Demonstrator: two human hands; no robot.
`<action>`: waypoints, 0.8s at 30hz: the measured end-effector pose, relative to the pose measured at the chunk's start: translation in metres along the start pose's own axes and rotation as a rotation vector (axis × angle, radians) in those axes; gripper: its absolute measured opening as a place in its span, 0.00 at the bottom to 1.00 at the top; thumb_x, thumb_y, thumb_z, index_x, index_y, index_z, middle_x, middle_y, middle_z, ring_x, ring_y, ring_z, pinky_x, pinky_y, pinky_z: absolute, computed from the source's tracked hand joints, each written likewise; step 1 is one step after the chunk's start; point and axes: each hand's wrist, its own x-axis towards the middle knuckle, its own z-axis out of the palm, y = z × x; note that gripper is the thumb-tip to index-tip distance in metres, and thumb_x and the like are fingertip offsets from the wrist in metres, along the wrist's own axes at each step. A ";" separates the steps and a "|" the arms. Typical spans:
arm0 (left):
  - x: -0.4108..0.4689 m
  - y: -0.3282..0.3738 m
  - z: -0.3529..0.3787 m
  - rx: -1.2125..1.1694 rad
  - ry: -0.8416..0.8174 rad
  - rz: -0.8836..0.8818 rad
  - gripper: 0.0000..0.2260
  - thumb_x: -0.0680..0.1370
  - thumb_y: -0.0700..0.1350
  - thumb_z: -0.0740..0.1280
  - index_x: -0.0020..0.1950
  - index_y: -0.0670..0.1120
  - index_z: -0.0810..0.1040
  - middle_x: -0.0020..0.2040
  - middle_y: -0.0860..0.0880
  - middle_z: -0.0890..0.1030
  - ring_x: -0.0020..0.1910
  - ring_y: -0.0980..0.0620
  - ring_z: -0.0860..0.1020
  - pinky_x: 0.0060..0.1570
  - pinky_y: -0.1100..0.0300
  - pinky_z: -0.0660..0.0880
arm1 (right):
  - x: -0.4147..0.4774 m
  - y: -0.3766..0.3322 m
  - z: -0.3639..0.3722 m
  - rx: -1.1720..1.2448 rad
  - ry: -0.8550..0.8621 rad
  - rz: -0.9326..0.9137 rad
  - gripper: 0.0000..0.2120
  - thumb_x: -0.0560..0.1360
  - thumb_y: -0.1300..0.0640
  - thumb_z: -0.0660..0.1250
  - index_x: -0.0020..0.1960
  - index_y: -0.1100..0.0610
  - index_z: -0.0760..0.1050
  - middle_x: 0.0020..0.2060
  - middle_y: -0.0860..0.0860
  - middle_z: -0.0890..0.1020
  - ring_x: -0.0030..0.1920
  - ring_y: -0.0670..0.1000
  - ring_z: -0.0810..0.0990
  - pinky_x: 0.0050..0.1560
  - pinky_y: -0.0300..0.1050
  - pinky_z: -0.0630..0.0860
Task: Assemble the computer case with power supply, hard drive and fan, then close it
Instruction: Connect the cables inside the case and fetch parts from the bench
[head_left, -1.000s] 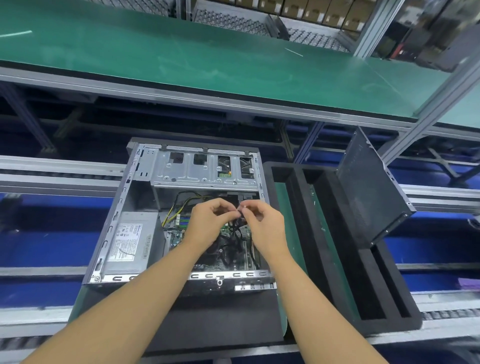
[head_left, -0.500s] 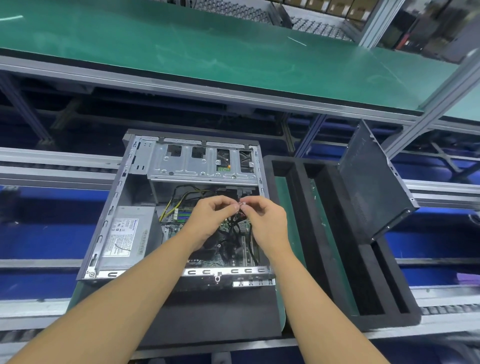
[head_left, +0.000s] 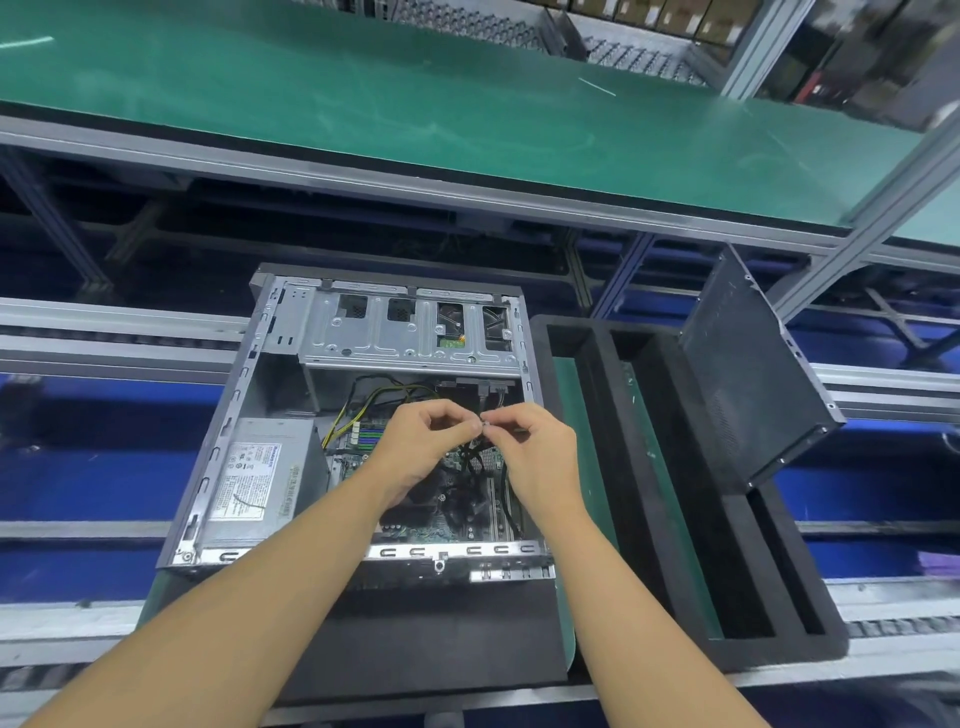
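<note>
So both hands, left hand and right hand, meet over the open computer case, fingertips pinching a small black cable end together.

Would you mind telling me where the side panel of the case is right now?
In the head view, the side panel is off the computer case, to its right, leaning tilted in the black foam tray.
</note>
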 end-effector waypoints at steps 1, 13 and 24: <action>0.000 0.000 0.000 0.022 0.012 0.013 0.02 0.73 0.45 0.76 0.43 0.53 0.86 0.43 0.52 0.86 0.44 0.56 0.82 0.53 0.58 0.77 | 0.000 0.001 0.000 -0.013 -0.006 -0.007 0.14 0.75 0.65 0.75 0.46 0.44 0.83 0.43 0.39 0.83 0.47 0.40 0.82 0.49 0.28 0.75; -0.007 0.001 0.010 0.299 0.133 0.287 0.04 0.72 0.46 0.77 0.44 0.54 0.86 0.40 0.58 0.84 0.44 0.55 0.82 0.47 0.56 0.79 | 0.002 0.000 -0.008 0.094 -0.028 0.135 0.11 0.77 0.64 0.73 0.47 0.48 0.86 0.43 0.44 0.87 0.45 0.43 0.85 0.49 0.36 0.81; -0.009 0.004 0.011 0.409 0.158 0.404 0.06 0.71 0.43 0.78 0.46 0.49 0.87 0.41 0.57 0.83 0.42 0.56 0.81 0.47 0.56 0.77 | 0.006 -0.009 -0.012 0.183 -0.093 0.249 0.15 0.77 0.67 0.70 0.54 0.47 0.76 0.40 0.52 0.85 0.39 0.46 0.85 0.46 0.39 0.81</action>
